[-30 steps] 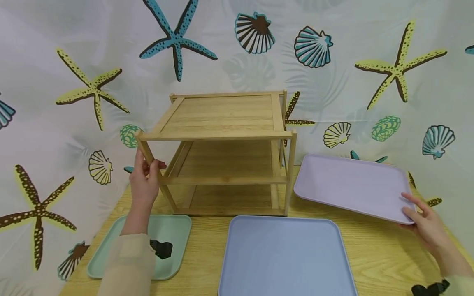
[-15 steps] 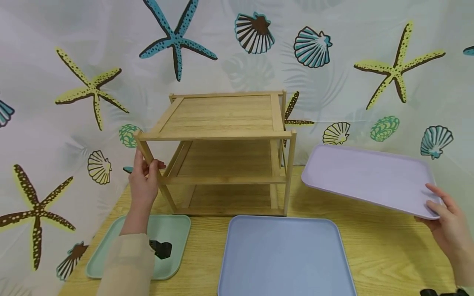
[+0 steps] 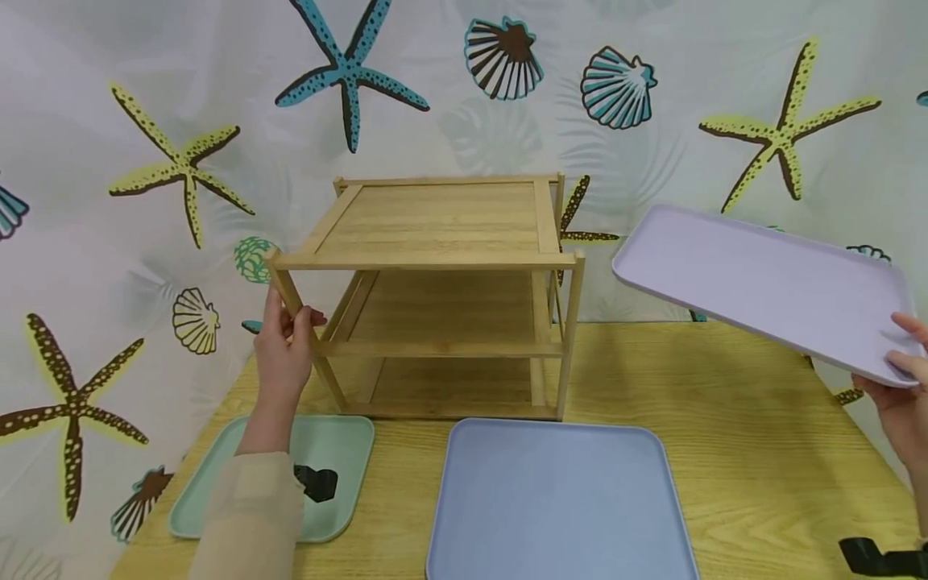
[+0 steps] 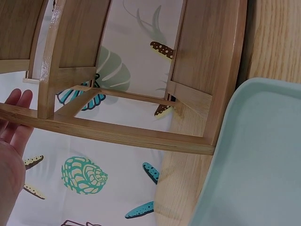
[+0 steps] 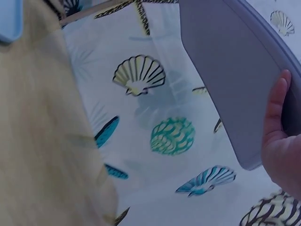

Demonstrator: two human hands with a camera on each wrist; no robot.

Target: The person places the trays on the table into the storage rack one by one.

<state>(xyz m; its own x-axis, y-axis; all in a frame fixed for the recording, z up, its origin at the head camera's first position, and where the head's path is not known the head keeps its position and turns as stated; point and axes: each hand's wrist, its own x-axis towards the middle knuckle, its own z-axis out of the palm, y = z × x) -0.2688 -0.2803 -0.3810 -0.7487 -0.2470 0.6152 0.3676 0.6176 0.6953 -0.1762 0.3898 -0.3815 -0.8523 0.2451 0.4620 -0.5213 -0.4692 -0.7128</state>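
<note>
A three-tier wooden shelf rack [image 3: 435, 221] stands at the back of the table. My left hand [image 3: 283, 354] grips its front left post, fingers curled round the wood; the left wrist view shows the fingers [image 4: 21, 101] at the post. At the right, my right hand [image 3: 899, 387] pinches the near right corner of a lilac tray [image 3: 768, 282], thumb above and fingers beneath. That tray hangs tilted in the air, apart from the rack and the table. In the right wrist view the tray's underside [image 5: 230, 70] shows.
A light blue tray [image 3: 558, 499] lies on the wooden table [image 3: 652, 379] in front of the rack. A mint green tray [image 3: 326, 451] lies at the left, partly under the left forearm. Behind everything hangs a white cloth [image 3: 449, 72] printed with starfish and shells.
The right hand has lifted the lilac tray and carried it to the right, off the table. My left hand keeps its grip on the rack's post; the rack has not moved.
</note>
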